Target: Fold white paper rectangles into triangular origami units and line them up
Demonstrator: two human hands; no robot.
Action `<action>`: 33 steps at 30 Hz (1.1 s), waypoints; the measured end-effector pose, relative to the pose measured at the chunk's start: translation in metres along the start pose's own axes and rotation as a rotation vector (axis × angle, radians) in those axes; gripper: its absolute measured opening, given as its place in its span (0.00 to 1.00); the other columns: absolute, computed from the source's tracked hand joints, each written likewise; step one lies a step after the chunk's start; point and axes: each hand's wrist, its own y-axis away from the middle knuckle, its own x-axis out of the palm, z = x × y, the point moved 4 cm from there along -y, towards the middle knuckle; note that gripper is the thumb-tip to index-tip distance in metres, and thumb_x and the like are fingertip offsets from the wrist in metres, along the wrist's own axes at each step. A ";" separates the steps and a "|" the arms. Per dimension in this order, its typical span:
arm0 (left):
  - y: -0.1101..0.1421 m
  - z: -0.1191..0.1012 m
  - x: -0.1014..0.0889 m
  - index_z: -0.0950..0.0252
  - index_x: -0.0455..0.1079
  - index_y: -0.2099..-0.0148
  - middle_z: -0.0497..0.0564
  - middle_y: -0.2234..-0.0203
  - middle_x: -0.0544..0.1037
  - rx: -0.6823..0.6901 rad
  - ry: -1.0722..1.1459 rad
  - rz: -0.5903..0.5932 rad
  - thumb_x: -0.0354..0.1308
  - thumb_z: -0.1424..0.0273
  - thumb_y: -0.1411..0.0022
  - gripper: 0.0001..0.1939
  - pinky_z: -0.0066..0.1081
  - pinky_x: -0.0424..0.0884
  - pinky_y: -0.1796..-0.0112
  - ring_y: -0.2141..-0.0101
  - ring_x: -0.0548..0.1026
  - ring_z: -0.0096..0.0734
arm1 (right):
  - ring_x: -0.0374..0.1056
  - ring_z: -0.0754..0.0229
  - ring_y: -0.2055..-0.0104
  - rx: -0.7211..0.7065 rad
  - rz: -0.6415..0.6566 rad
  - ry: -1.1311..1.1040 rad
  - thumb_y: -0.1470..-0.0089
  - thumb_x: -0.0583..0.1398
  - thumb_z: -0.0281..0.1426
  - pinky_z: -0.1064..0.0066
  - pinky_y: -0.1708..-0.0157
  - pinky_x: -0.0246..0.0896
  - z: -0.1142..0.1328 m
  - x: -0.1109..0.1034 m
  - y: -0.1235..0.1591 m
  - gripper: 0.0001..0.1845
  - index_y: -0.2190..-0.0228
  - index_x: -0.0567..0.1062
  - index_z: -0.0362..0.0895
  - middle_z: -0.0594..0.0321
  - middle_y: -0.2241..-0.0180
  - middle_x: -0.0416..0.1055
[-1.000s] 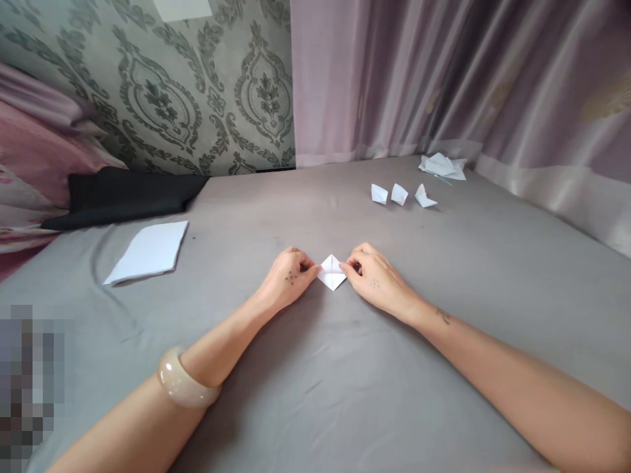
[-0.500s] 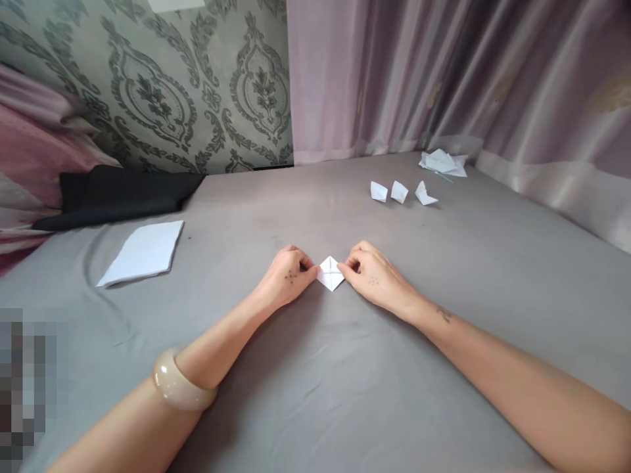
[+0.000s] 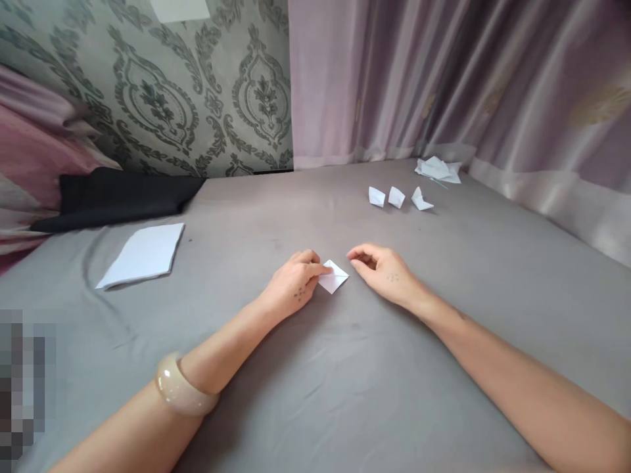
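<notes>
A small folded white paper (image 3: 334, 278) lies on the grey sheet (image 3: 315, 368) in the middle. My left hand (image 3: 296, 282) pinches its left corner, fingers curled and thumb pressed on the paper. My right hand (image 3: 384, 274) hovers just right of the paper, not touching it, with its fingers loosely curled and nothing in them. A pale bangle (image 3: 180, 391) sits on my left forearm.
Three small folded paper pieces (image 3: 397, 197) stand in a row at the back right, with a heap of paper scraps (image 3: 438, 169) behind them by the curtain. A flat white sheet (image 3: 142, 253) lies at the left, near a black cloth (image 3: 113, 194).
My right hand has let go of the paper's right corner and drawn slightly away. My left hand has turned and now holds the paper alone; the paper has tilted a little.
</notes>
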 end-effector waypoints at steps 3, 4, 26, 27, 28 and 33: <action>0.000 -0.002 0.000 0.58 0.75 0.54 0.53 0.62 0.72 0.017 -0.010 -0.007 0.45 0.76 0.36 0.19 0.33 0.67 0.58 0.60 0.69 0.34 | 0.68 0.62 0.62 -0.191 -0.038 0.053 0.41 0.50 0.27 0.70 0.61 0.61 0.020 0.008 0.010 0.12 0.63 0.73 0.46 0.62 0.62 0.73; 0.000 -0.002 -0.001 0.57 0.76 0.54 0.52 0.62 0.72 0.014 -0.006 -0.015 0.45 0.76 0.36 0.19 0.33 0.66 0.58 0.61 0.68 0.34 | 0.67 0.61 0.61 -0.236 -0.020 0.109 0.41 0.49 0.26 0.69 0.60 0.61 0.026 0.013 0.013 0.13 0.62 0.73 0.46 0.62 0.62 0.72; 0.015 0.004 -0.013 0.62 0.70 0.52 0.54 0.58 0.73 -0.079 0.082 -0.147 0.46 0.77 0.37 0.15 0.38 0.66 0.54 0.58 0.68 0.36 | 0.62 0.57 0.60 -0.416 0.147 0.549 0.38 0.50 0.30 0.64 0.58 0.59 0.038 0.024 0.019 0.15 0.57 0.75 0.46 0.57 0.62 0.67; 0.016 -0.003 -0.010 0.63 0.68 0.50 0.56 0.56 0.72 0.028 0.032 -0.123 0.44 0.77 0.36 0.17 0.38 0.66 0.54 0.57 0.68 0.36 | 0.62 0.57 0.60 -0.423 0.144 0.541 0.38 0.50 0.30 0.64 0.58 0.59 0.038 0.024 0.020 0.14 0.58 0.75 0.45 0.57 0.62 0.67; 0.018 -0.009 -0.007 0.63 0.66 0.47 0.57 0.55 0.71 0.117 -0.018 -0.085 0.42 0.77 0.35 0.18 0.39 0.66 0.54 0.57 0.67 0.36 | 0.62 0.57 0.60 -0.427 0.141 0.535 0.38 0.50 0.30 0.64 0.57 0.59 0.038 0.023 0.021 0.14 0.60 0.75 0.45 0.57 0.62 0.67; 0.022 -0.018 -0.001 0.68 0.64 0.45 0.58 0.60 0.70 0.216 -0.212 0.014 0.38 0.74 0.31 0.18 0.38 0.68 0.57 0.61 0.66 0.36 | 0.62 0.56 0.57 -0.411 0.151 0.533 0.37 0.50 0.33 0.64 0.58 0.62 0.034 0.019 0.029 0.14 0.54 0.71 0.44 0.56 0.58 0.67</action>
